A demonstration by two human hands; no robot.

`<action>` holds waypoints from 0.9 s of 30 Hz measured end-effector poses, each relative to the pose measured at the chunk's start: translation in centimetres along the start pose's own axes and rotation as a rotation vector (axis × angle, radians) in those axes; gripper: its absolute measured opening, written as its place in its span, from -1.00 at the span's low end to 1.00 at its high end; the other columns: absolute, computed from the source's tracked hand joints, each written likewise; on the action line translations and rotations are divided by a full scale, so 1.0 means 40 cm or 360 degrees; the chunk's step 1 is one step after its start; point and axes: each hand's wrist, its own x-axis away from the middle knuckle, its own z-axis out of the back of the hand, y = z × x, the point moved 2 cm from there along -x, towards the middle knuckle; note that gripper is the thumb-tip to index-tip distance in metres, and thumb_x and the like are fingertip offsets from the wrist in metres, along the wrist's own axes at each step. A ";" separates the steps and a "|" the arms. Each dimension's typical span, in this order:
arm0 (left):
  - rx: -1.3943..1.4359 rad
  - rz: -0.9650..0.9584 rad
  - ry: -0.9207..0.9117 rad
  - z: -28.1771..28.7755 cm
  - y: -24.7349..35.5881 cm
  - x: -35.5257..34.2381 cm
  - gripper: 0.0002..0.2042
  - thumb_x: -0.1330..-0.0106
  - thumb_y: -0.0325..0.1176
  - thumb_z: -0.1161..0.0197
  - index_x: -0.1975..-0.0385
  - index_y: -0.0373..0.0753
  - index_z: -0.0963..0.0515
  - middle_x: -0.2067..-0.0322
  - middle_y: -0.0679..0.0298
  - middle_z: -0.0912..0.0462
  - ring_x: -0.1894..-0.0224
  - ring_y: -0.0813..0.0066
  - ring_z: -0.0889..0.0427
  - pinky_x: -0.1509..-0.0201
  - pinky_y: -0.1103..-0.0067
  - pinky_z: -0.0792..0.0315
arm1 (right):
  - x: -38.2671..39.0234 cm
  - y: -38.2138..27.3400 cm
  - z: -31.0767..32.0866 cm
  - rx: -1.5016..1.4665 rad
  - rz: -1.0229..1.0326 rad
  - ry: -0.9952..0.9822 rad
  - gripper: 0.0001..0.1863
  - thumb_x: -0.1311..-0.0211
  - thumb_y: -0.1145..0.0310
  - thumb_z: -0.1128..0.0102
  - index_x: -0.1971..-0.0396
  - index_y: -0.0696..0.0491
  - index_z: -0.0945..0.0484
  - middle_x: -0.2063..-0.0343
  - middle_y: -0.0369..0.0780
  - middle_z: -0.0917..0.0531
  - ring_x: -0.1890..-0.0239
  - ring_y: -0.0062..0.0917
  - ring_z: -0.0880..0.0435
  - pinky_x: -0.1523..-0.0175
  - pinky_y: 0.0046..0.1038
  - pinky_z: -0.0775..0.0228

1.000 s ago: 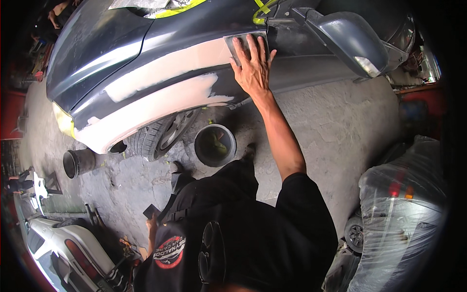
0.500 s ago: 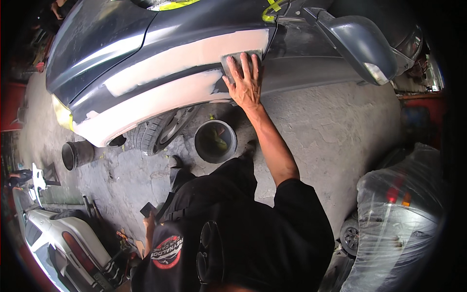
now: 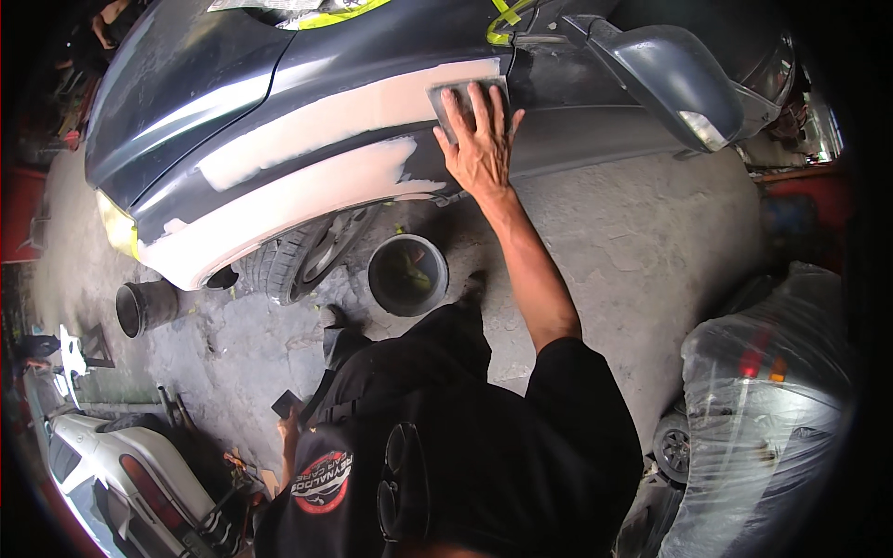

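Observation:
A dark grey car fender (image 3: 326,65) spans the upper view, with long pale pink patches (image 3: 307,121) along it and over the wheel arch. My right hand (image 3: 481,139) lies with spread fingers on a grey sanding sheet (image 3: 442,102), pressed against the right end of the upper patch, near the panel seam. Low at the left of my body, my left hand (image 3: 287,423) grips a small dark flat rectangular block (image 3: 286,405). The car's wheel (image 3: 307,256) shows below the arch.
A bucket (image 3: 407,275) stands by my feet, another dark bucket (image 3: 146,310) farther left. A side mirror (image 3: 665,79) juts out upper right. A plastic-covered car (image 3: 763,418) is lower right, a white car (image 3: 130,465) lower left. People (image 3: 102,28) show at the left edge.
My right hand slid down and slightly left with the sheet, then back up and right, ending a little lower than one second ago. My left hand stays low with the block.

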 end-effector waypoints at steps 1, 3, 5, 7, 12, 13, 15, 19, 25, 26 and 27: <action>0.0076 -0.0087 -0.0031 0.000 0.011 -0.009 -0.45 -0.16 0.08 -0.17 0.66 -0.42 -0.52 0.80 0.09 -0.40 0.69 0.42 -0.30 0.59 0.32 -0.24 | -0.007 0.020 0.005 0.0025 -0.0007 -0.0004 -0.37 -0.04 0.12 -0.24 -0.18 -0.30 -0.29 -0.20 -0.18 -0.21 -0.27 -0.06 -0.09 -0.10 0.40 0.12; 0.0122 -0.0164 -0.0010 -0.004 0.017 -0.005 -0.45 -0.16 0.09 -0.18 0.66 -0.42 -0.52 0.80 0.10 -0.40 0.69 0.42 -0.30 0.59 0.31 -0.23 | -0.023 0.029 0.012 0.0036 0.0012 0.0014 -0.37 -0.04 0.13 -0.24 -0.18 -0.30 -0.30 -0.20 -0.18 -0.22 -0.27 -0.05 -0.09 -0.10 0.40 0.12; 0.0165 -0.0230 0.0001 -0.014 0.015 -0.006 -0.45 -0.15 0.09 -0.18 0.66 -0.42 -0.52 0.80 0.11 -0.40 0.69 0.42 -0.30 0.59 0.31 -0.23 | -0.036 0.035 0.011 0.0043 0.0026 0.0011 -0.38 -0.04 0.13 -0.24 -0.18 -0.31 -0.30 -0.20 -0.18 -0.22 -0.26 -0.05 -0.10 -0.10 0.41 0.12; 0.0017 -0.0079 0.0027 -0.021 0.004 -0.010 -0.45 -0.14 0.08 -0.19 0.66 -0.43 -0.52 0.78 0.10 -0.43 0.67 0.44 -0.32 0.57 0.31 -0.25 | -0.047 0.033 0.011 0.0043 0.0038 0.0023 -0.38 -0.04 0.13 -0.25 -0.17 -0.31 -0.30 -0.20 -0.18 -0.22 -0.26 -0.05 -0.10 -0.10 0.41 0.13; 0.0230 -0.0025 0.0022 -0.006 0.034 0.014 -0.47 -0.11 0.05 -0.23 0.63 -0.45 -0.53 0.71 0.14 -0.51 0.62 0.47 -0.38 0.52 0.37 -0.32 | -0.057 0.032 0.005 0.0050 0.0066 0.0016 -0.38 -0.04 0.12 -0.24 -0.17 -0.31 -0.30 -0.20 -0.18 -0.22 -0.27 -0.07 -0.10 -0.11 0.39 0.10; 0.0269 0.0018 0.0061 -0.003 0.031 0.016 -0.47 -0.10 0.04 -0.24 0.62 -0.46 -0.53 0.67 0.17 -0.53 0.60 0.47 -0.40 0.50 0.39 -0.34 | -0.057 0.033 0.001 0.0058 0.0062 0.0003 -0.38 -0.04 0.11 -0.24 -0.17 -0.31 -0.31 -0.20 -0.19 -0.22 -0.27 -0.08 -0.09 -0.11 0.38 0.08; 0.0299 0.0030 0.0043 0.005 0.025 0.020 -0.48 -0.11 0.04 -0.24 0.61 -0.46 -0.54 0.67 0.19 -0.53 0.60 0.47 -0.40 0.49 0.40 -0.34 | -0.053 0.034 -0.004 0.0060 0.0058 -0.0015 -0.38 -0.04 0.10 -0.24 -0.17 -0.31 -0.31 -0.21 -0.20 -0.22 -0.27 -0.09 -0.09 -0.11 0.38 0.07; 0.0450 0.0060 -0.0017 0.022 0.030 0.032 -0.51 -0.11 0.01 -0.24 0.59 -0.44 -0.55 0.64 0.25 -0.53 0.58 0.48 -0.41 0.47 0.44 -0.35 | -0.016 0.037 -0.028 0.0052 0.0075 -0.0016 -0.37 -0.03 0.09 -0.24 -0.17 -0.33 -0.30 -0.23 -0.22 -0.20 -0.29 -0.11 -0.07 -0.11 0.36 0.03; 0.0318 0.0197 0.0111 0.095 0.054 0.111 -0.47 -0.11 0.03 -0.23 0.57 -0.50 -0.53 0.64 0.15 -0.54 0.58 0.44 -0.41 0.46 0.40 -0.35 | 0.087 0.049 -0.104 0.0045 0.0079 0.0055 -0.33 -0.02 0.06 -0.25 -0.19 -0.31 -0.26 -0.26 -0.23 -0.16 -0.32 -0.10 -0.01 -0.15 0.29 0.01; 0.0289 0.0219 0.0133 0.100 0.058 0.115 -0.46 -0.11 0.03 -0.23 0.57 -0.51 -0.53 0.64 0.13 -0.54 0.57 0.43 -0.41 0.45 0.39 -0.35 | 0.102 0.055 -0.119 0.0042 0.0079 0.0056 -0.33 -0.02 0.06 -0.25 -0.19 -0.31 -0.26 -0.26 -0.23 -0.16 -0.32 -0.10 -0.01 -0.15 0.29 0.01; 0.0261 0.0243 0.0157 0.104 0.077 0.105 -0.46 -0.11 0.03 -0.23 0.56 -0.52 -0.52 0.64 0.11 -0.54 0.57 0.42 -0.41 0.45 0.38 -0.35 | 0.113 0.055 -0.130 0.0040 0.0086 0.0084 -0.32 -0.01 0.06 -0.25 -0.20 -0.32 -0.25 -0.26 -0.23 -0.14 -0.32 -0.09 0.00 -0.15 0.29 0.01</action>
